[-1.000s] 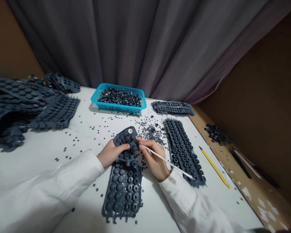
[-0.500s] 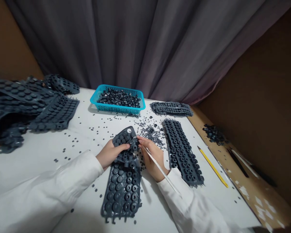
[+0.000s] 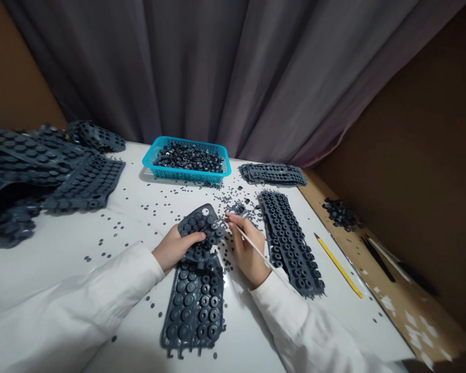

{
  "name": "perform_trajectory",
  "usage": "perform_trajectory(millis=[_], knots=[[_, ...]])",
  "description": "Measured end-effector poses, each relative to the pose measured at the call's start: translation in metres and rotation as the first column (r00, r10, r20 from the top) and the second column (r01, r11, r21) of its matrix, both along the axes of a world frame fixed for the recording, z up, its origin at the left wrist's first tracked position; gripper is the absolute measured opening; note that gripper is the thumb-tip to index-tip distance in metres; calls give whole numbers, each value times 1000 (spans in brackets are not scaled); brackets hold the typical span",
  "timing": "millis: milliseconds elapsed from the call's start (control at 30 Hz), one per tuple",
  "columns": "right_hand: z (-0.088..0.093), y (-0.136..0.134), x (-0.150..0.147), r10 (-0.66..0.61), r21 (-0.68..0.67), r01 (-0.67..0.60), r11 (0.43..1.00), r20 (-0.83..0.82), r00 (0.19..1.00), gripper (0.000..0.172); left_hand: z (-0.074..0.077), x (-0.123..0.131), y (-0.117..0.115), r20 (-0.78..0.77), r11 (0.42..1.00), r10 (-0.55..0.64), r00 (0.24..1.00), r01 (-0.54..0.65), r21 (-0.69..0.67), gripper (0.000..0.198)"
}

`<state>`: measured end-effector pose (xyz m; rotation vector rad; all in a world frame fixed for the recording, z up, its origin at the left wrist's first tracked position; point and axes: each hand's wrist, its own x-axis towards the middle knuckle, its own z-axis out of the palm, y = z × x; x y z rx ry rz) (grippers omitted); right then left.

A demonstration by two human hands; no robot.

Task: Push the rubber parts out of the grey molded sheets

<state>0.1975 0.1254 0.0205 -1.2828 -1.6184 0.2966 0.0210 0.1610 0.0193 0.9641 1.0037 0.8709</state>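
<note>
My left hand (image 3: 176, 245) is closed on the upper part of a dark grey moulded rubber sheet (image 3: 194, 305) covered in round ring-shaped studs. The sheet's top is bent up and over, while its lower part lies flat on the table. My right hand (image 3: 249, 249) pinches a thin white stick (image 3: 256, 248), whose shaft slants back over the wrist. Its fingertips are just right of the folded sheet, apart from it. Whether a small piece sits between those fingertips is too small to tell.
A blue basket (image 3: 186, 175) of small dark rings stands at the back. Stud sheets (image 3: 81, 178) are heaped at the left. Another sheet (image 3: 291, 243) and a yellow pencil-like tool (image 3: 339, 267) lie at the right. Small dark discs (image 3: 233, 199) are scattered about.
My right hand has drawn away from the sheet to the right, still with the white stick. My left hand keeps its hold, and the folded studs have spread a little.
</note>
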Motion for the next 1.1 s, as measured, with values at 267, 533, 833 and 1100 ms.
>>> perform_trajectory(millis=[267,533,833,1100], knots=[[-2,2,3,-92,-150,59,987,-218,972,17,-1,0,-2,30,999,11,999,-10,-37,34],[3,2,4,-223,-273,166,947,-195,955,23,3,-3,14,179,980,104,978,-71,-184,32],[5,1,5,-178,-210,150,966,-120,977,22,-3,-31,65,-32,975,35,999,-27,222,50],[13,-27,-8,267,-22,-269,963,-61,962,7,32,-50,35,-643,622,210,736,407,669,50]])
